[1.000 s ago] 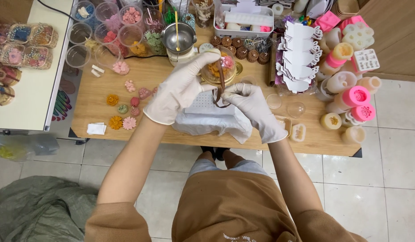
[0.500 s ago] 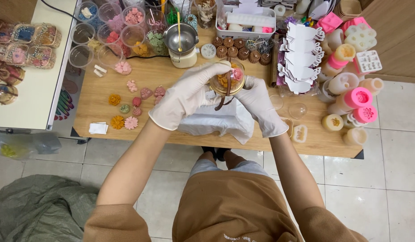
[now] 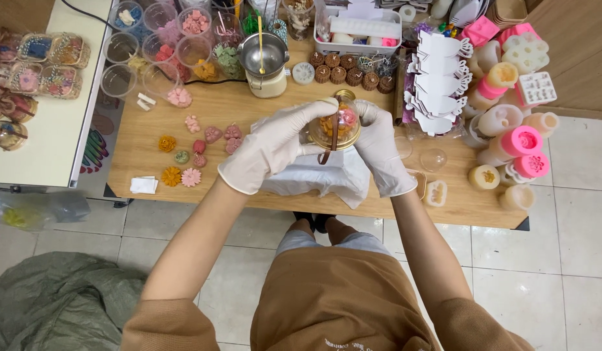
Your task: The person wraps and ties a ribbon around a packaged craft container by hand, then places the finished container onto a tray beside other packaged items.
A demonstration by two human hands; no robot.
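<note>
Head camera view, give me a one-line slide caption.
Gloved left hand and right hand hold a clear dome of small flowers above the wooden table.

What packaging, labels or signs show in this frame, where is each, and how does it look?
Clear round dome box, flowers inside, brown ribbon: held between left hand and right hand.
Clear ribboned gift boxes: white side table, far left.
White cut-out card shapes: stacked upright, right of centre.
White basket: top centre.
No screens or signs.
</note>
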